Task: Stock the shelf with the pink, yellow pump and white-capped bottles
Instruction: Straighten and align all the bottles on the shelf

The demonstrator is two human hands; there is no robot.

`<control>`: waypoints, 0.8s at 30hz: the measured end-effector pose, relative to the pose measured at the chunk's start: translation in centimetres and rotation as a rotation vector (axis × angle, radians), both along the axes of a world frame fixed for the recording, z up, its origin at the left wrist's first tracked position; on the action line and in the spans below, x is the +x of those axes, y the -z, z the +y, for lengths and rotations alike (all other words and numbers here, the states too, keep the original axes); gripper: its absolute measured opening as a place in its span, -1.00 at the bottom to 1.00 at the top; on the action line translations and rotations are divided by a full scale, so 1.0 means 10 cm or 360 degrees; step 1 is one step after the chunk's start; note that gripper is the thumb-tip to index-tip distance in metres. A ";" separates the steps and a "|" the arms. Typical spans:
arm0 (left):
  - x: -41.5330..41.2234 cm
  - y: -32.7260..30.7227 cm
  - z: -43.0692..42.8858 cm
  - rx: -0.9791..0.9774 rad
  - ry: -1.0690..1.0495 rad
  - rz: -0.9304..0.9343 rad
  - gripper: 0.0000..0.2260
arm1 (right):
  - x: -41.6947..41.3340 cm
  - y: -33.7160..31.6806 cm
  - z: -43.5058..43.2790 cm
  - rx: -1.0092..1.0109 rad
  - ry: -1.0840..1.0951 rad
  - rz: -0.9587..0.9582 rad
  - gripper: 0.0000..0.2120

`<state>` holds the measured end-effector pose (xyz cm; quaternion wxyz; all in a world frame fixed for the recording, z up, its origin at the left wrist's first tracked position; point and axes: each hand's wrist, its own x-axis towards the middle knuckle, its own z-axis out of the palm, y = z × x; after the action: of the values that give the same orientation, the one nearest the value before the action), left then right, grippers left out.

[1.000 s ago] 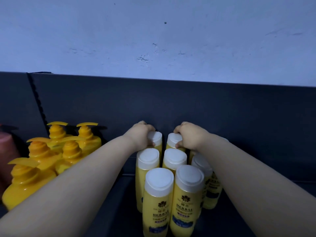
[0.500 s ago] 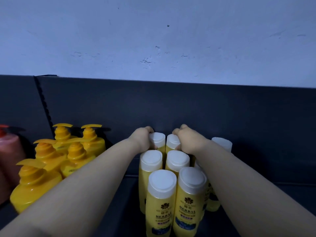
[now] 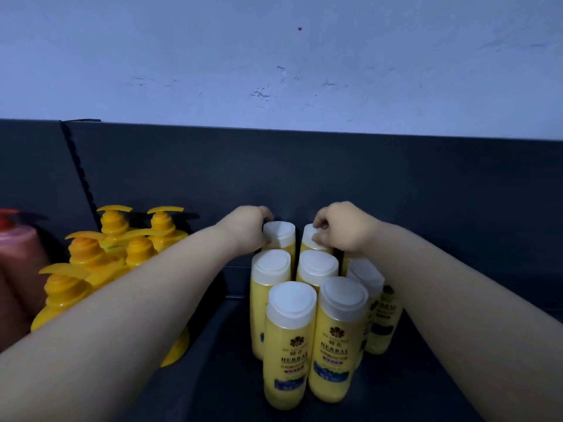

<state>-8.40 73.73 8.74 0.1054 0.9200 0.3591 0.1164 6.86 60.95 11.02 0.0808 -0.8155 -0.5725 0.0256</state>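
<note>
Several yellow bottles with white caps (image 3: 291,303) stand in rows on the dark shelf (image 3: 213,376). My left hand (image 3: 246,229) grips the back-left white-capped bottle (image 3: 280,236) from its left side. My right hand (image 3: 341,229) is closed over the cap of the back-right white-capped bottle (image 3: 309,240). Both back bottles stand upright near the shelf's rear panel. A group of yellow pump bottles (image 3: 91,254) stands to the left, partly hidden by my left forearm. At the far left edge stand pink bottles (image 3: 21,263), cut off by the frame.
The dark rear panel (image 3: 304,178) rises behind the bottles, with a pale wall (image 3: 274,56) above it. A notched upright strip (image 3: 77,166) divides the panel at the left. Bare shelf floor lies to the right of the white-capped group.
The hands stay on the two back bottles with only slight shifts. The bottle seen behind my right wrist half a second ago is now hidden by my arm.
</note>
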 end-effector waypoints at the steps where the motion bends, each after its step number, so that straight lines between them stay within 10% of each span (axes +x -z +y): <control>1: -0.04 -0.06 -0.07 0.0072 0.0047 0.0073 -0.64 | -0.05 -0.04 -0.05 -0.0028 -0.0039 0.0095 -0.71; 12: -0.16 -0.14 -0.55 0.0230 0.0247 0.0709 -0.54 | -0.31 -0.08 -0.23 -0.0510 -0.0105 0.0010 -0.50; 24: -0.03 0.10 -0.28 0.0127 0.0505 0.0272 -0.45 | -0.03 0.08 -0.08 -0.0390 -0.0226 -0.0478 -0.52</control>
<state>-8.65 70.95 7.71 0.0550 0.9751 0.2121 0.0340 6.57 60.18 10.26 -0.1075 -0.7714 -0.6269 -0.0211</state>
